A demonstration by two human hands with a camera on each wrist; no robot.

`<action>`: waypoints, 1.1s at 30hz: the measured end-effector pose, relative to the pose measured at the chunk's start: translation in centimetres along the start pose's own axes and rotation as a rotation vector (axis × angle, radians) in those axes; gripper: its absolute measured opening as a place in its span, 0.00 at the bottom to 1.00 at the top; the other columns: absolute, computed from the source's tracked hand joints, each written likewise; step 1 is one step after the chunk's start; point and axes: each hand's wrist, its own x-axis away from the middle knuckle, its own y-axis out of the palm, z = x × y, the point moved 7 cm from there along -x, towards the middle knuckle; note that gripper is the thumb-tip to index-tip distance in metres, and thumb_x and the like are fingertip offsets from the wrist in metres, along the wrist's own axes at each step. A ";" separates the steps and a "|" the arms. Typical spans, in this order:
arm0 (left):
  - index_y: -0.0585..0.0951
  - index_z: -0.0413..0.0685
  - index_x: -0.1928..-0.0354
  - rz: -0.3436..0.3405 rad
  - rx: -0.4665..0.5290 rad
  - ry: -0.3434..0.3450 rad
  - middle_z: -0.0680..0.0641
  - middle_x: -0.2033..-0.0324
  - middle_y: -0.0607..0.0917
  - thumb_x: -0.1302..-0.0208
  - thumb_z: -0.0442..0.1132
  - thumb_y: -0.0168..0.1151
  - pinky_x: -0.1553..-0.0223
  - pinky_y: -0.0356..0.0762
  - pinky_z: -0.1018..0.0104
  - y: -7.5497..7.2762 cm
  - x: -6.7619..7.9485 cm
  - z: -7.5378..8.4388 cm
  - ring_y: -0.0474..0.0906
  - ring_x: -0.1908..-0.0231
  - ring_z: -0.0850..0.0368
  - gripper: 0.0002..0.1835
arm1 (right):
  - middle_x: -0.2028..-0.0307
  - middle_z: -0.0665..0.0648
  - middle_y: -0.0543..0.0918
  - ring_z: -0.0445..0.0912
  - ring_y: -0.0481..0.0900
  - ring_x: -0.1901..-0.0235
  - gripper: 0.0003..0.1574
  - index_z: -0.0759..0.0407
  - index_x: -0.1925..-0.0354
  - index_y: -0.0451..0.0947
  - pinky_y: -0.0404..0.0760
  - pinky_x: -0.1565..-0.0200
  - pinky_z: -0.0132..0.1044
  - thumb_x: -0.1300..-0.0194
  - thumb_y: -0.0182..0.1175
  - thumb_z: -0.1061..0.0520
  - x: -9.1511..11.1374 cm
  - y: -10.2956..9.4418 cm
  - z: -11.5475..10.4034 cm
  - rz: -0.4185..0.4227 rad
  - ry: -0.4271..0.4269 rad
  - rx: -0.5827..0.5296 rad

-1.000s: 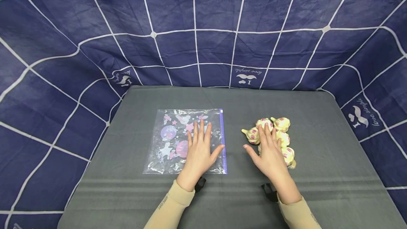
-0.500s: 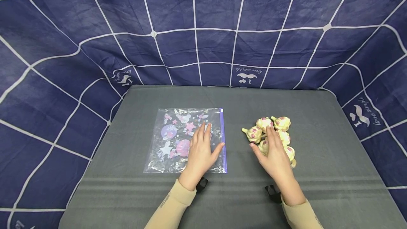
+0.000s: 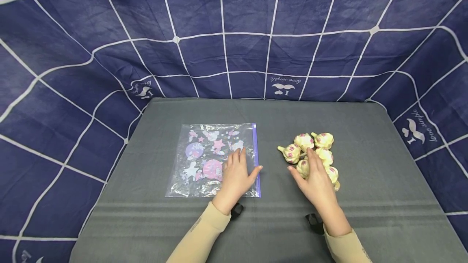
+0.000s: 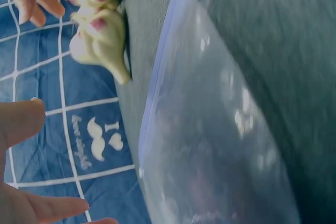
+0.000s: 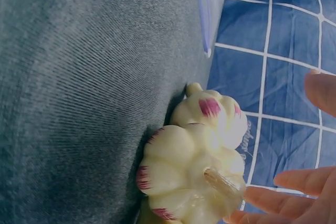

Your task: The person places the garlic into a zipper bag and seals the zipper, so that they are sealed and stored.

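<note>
The person's left hand (image 3: 235, 177) is over the right part of a flat, clear plastic bag (image 3: 204, 159) printed with pink, lilac and white stars, circles and cartoon figures; its fingers are loosely extended and slightly bent, the thumb stands out to the side across the bag's straight purple zip strip (image 3: 256, 145), and nothing is gripped; the left wrist view shows the thumb and fingers raised off the bag; the bag lies on a table covered in dark grey cloth (image 3: 365, 153), its zip strip facing the garlic; the right hand (image 3: 319, 184) is over a close group of cream garlic bulbs with magenta streaks (image 3: 324, 156), its fingers extended together and its thumb spread apart, gripping nothing; whether its fingertips touch a bulb cannot be told; six bulbs are visible, bunched on the cloth well apart from the bag, the leftmost with its pale stem pointing towards it; beige sleeves (image 3: 201, 230) cover both forearms, and a small black device (image 3: 314, 223) shows by each wrist; behind the table hangs a dark blue fabric backdrop with white grid lines (image 3: 245, 54)
</note>
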 end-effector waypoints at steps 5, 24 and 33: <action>0.65 0.34 0.32 -0.034 -0.009 0.008 0.32 0.39 0.72 0.37 0.60 0.62 0.44 0.72 0.42 1.3 0.2 0.7 0.70 0.40 0.35 0.43 | 0.29 0.73 0.59 0.69 0.59 0.31 0.54 0.70 0.26 0.51 0.64 0.37 0.66 0.36 0.65 0.45 0.0 0.5 0.2 -0.008 0.004 0.000; 0.73 0.34 0.47 0.011 -0.169 -0.031 0.38 0.53 0.75 0.46 0.62 0.69 0.57 0.75 0.53 3.0 0.9 1.8 0.71 0.54 0.43 0.40 | 0.29 0.73 0.59 0.70 0.57 0.30 0.56 0.71 0.26 0.50 0.65 0.39 0.67 0.39 0.68 0.48 0.3 1.0 0.7 -0.003 0.008 0.026; 0.73 0.32 0.54 0.013 -0.211 -0.055 0.38 0.58 0.73 0.52 0.57 0.76 0.61 0.75 0.58 3.2 0.9 1.6 0.69 0.58 0.46 0.38 | 0.30 0.75 0.60 0.70 0.57 0.30 0.57 0.73 0.28 0.51 0.66 0.39 0.67 0.41 0.71 0.51 0.3 1.4 0.9 -0.009 0.020 0.045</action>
